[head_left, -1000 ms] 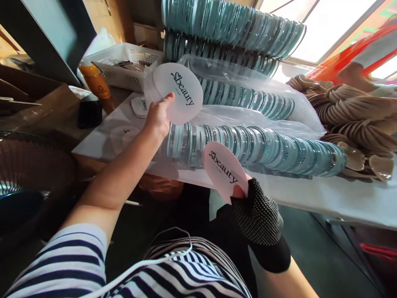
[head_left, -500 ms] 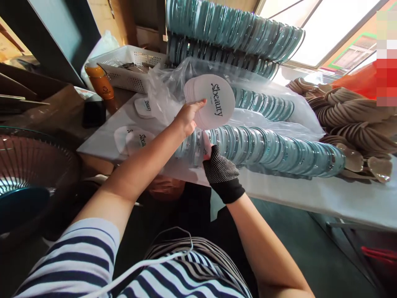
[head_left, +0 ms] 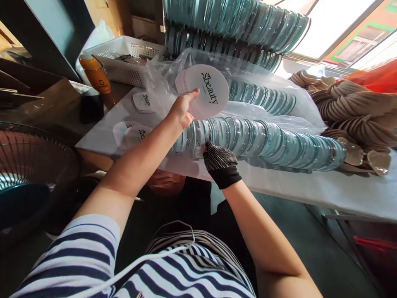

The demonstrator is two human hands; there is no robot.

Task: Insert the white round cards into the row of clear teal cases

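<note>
My bare left hand [head_left: 183, 108] grips a fanned stack of white oval cards [head_left: 204, 93] printed "Sbeauty", the thumb on the top card. Below that stack runs a long row of nested clear bluish curved pieces [head_left: 248, 136], lying on its side along the table. My right hand [head_left: 221, 160], in a black glove with white dots and bare fingertips, is closed against the near side of this row, close to its left end. Its fingertips are tucked between pieces, so what they pinch is hidden. Loose printed cards [head_left: 125, 134] lie left of my left forearm.
Behind lie more bluish rows [head_left: 235, 20] and a clear plastic bag [head_left: 159, 68]. A white basket [head_left: 124, 74] and an orange bottle [head_left: 97, 76] stand back left. Beige curved pieces [head_left: 356, 103] are heaped on the right of the table [head_left: 310, 190]. A fan [head_left: 34, 165] stands left.
The pinkish card that showed between my right fingertips and the row is now mostly out of sight there. My left hand keeps its stack; the whole view has shifted slightly.
</note>
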